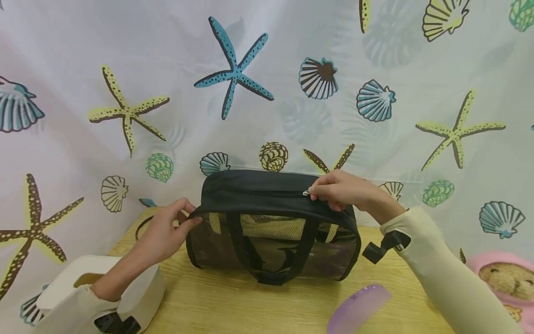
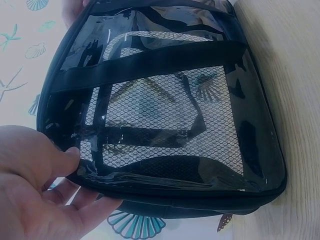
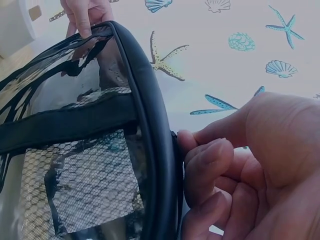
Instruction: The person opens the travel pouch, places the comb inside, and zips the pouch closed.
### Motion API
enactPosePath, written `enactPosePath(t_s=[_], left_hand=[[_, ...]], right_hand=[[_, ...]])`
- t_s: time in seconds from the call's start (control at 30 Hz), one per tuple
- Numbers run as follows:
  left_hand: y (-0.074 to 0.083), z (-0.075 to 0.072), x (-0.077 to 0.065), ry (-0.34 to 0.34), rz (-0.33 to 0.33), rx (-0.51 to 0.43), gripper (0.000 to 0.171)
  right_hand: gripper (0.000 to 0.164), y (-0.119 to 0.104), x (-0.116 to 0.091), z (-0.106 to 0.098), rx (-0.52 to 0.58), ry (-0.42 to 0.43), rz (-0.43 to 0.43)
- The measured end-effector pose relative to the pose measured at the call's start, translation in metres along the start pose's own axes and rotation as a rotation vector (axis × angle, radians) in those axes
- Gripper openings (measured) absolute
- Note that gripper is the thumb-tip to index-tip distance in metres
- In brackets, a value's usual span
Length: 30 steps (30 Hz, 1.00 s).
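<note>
The left hand (image 1: 168,227) pinches the top edge of a black zip-up bag with clear panels (image 1: 263,178) at its left corner, thumb on the near side and fingers behind. The right hand (image 1: 340,191) pinches the metal zip pull (image 1: 306,193) near the right end of the bag's top, its other fingers curled in below. The bag stands on the wooden worktop (image 1: 233,306), with most of its body spread between and below the two sets of fingers. From the zip pull, the dark line of the zip runs left towards the left fingers; whether its edges are parted there is hard to tell.

A black carrying strap (image 1: 306,243) hangs in a loop down the front panel, midway between the fingers and lower than both. Behind the clear panel, to the right of the left fingertips, shows a pale mesh panel (image 1: 271,227).

Below and left of the left fingers, partly hidden by that forearm, sits a white box with an opening in its top (image 1: 148,294). Well below the right fingers lies a translucent purple curved object (image 1: 356,310). Far to their right is a plush bear in a pink hood (image 1: 506,280). Beyond both hands' fingers hangs a white cloth printed with starfish and shells (image 1: 267,127).
</note>
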State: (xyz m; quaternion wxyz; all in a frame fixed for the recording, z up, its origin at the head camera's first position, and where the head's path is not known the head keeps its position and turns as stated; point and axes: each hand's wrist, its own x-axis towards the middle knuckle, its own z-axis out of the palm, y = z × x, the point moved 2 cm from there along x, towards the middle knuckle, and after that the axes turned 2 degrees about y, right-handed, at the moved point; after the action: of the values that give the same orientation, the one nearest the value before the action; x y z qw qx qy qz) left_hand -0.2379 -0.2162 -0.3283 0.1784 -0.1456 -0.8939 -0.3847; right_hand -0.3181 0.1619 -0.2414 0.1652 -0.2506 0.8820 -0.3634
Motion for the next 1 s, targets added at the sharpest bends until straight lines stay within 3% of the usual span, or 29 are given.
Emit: enactPosePath(t_s=[0.63,1.0], left_hand=[[-0.002,0.000,0.002,-0.011,0.020,-0.015,0.008],[-0.001,-0.001,0.000,-0.017,-0.007,-0.022,0.008]], right_hand=[[0.029,-0.024,0.019,0.017,0.015,-0.009,0.007],[0.029,-0.036,0.031,0.030,0.069,-0.009,0.006]])
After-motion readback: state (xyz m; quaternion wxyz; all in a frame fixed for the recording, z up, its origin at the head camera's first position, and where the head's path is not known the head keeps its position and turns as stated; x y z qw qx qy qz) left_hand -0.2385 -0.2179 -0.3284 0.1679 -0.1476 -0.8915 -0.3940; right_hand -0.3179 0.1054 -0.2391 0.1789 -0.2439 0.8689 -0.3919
